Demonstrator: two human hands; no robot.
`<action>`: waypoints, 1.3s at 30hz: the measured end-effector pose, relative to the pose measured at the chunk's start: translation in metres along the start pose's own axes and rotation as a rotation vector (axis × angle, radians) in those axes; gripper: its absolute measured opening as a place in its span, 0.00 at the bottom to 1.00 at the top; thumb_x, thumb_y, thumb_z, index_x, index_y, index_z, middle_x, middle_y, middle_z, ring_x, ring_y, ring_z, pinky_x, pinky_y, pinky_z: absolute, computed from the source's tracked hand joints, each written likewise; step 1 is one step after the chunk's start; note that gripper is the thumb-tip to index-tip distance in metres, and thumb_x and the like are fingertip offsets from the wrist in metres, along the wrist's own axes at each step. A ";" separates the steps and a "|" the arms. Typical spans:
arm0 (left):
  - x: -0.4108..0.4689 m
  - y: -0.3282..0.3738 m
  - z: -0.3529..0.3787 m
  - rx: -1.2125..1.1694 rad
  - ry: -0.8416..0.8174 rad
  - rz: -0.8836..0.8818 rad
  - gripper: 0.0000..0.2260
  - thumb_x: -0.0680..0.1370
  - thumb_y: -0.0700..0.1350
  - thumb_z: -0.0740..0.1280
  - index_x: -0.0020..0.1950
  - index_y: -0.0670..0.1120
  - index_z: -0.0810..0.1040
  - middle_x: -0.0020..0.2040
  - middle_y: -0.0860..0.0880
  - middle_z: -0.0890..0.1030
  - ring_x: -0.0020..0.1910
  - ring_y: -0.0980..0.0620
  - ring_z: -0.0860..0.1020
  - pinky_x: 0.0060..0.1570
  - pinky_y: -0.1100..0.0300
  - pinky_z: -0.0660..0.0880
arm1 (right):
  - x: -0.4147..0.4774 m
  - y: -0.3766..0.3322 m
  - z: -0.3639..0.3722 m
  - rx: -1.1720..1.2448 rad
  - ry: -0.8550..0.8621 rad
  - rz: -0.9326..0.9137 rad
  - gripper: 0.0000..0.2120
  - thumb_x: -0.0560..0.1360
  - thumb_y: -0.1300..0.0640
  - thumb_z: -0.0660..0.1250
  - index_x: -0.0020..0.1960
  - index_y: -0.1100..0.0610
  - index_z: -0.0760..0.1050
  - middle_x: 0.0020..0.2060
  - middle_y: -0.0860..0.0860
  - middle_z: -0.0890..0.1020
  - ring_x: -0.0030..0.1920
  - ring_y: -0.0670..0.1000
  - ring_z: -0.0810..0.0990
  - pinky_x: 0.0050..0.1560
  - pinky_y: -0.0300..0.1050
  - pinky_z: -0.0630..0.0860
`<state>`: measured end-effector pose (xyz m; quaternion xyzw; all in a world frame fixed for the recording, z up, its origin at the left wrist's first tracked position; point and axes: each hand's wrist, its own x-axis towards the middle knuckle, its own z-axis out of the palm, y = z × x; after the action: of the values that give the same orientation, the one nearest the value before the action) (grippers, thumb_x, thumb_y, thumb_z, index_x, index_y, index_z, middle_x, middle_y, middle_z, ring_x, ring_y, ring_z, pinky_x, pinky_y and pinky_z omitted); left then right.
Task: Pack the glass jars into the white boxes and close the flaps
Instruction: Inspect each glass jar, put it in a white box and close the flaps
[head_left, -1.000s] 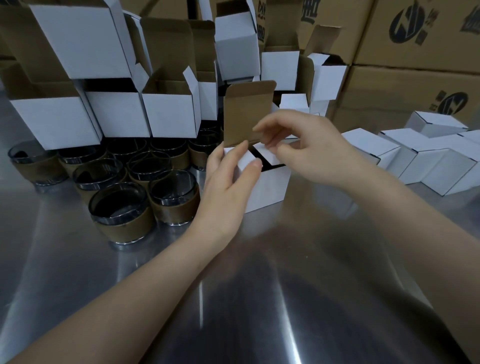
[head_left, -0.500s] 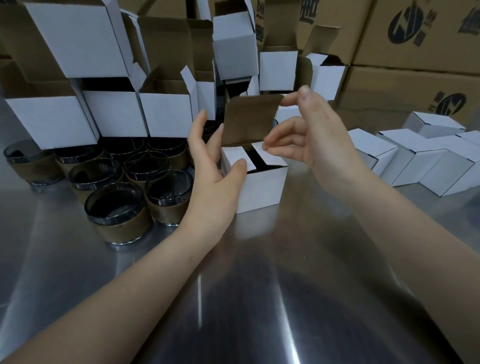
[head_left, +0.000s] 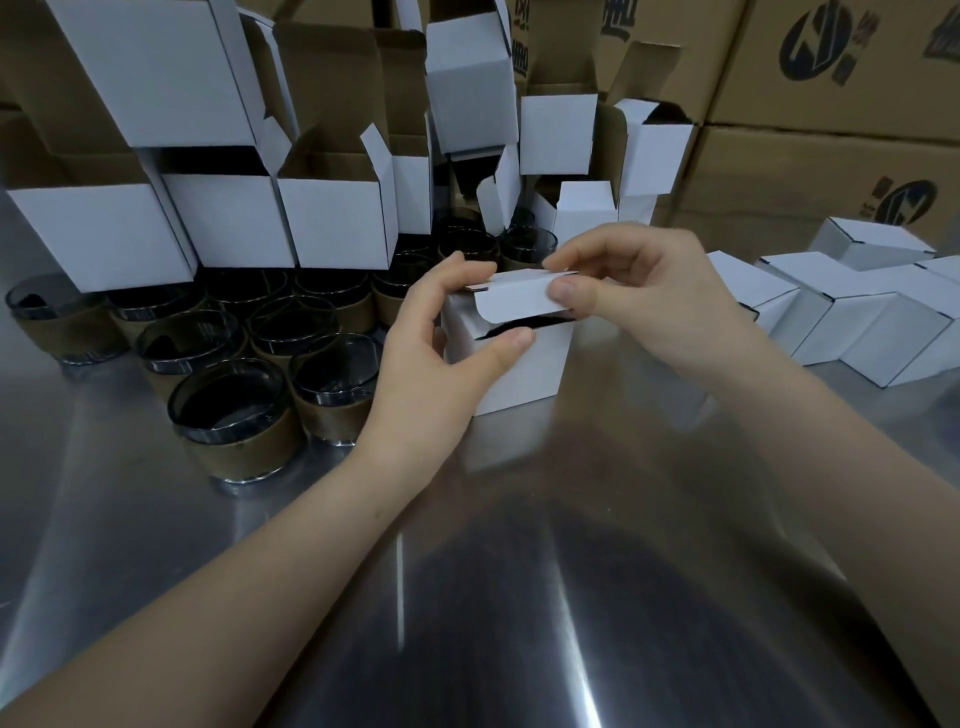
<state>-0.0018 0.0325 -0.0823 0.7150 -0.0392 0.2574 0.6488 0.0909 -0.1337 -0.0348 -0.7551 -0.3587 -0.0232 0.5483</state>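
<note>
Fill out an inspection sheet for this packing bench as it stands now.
Surface: steel table, glossy, bare in front of the person.
Job's things: white box upright at centre, its lid flap folded over, tuck end not yet in, dark gap below; glass jars with brown bands clustered at left; open empty boxes stacked behind them; closed boxes at right.
Clutter: nothing seen.
Grippers: left hand steadies the box's side; right hand pinches the flap.
Cables: nothing seen.
Surroundings: brown shipping cartons with dark logos behind.
</note>
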 end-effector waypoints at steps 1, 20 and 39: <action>0.000 0.000 -0.001 0.008 -0.001 0.004 0.20 0.74 0.40 0.74 0.63 0.51 0.75 0.66 0.52 0.74 0.70 0.56 0.70 0.70 0.49 0.68 | 0.000 0.000 0.000 -0.035 0.002 -0.018 0.06 0.73 0.63 0.73 0.47 0.53 0.82 0.39 0.48 0.83 0.42 0.47 0.81 0.49 0.46 0.81; 0.001 0.003 -0.001 0.134 -0.018 0.037 0.12 0.79 0.37 0.65 0.52 0.56 0.79 0.68 0.50 0.70 0.70 0.61 0.66 0.70 0.62 0.64 | 0.000 0.003 0.000 -0.270 -0.007 -0.140 0.06 0.70 0.62 0.76 0.46 0.60 0.84 0.39 0.45 0.82 0.42 0.43 0.79 0.46 0.41 0.77; -0.001 0.006 0.000 0.122 -0.004 0.007 0.14 0.77 0.35 0.68 0.49 0.55 0.80 0.67 0.51 0.70 0.68 0.62 0.67 0.71 0.52 0.66 | 0.000 -0.004 -0.002 -0.318 -0.040 -0.112 0.06 0.70 0.62 0.75 0.47 0.59 0.84 0.39 0.47 0.82 0.43 0.46 0.79 0.48 0.45 0.77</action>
<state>-0.0050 0.0316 -0.0777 0.7536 -0.0273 0.2600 0.6031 0.0896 -0.1345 -0.0311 -0.8116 -0.4028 -0.0950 0.4123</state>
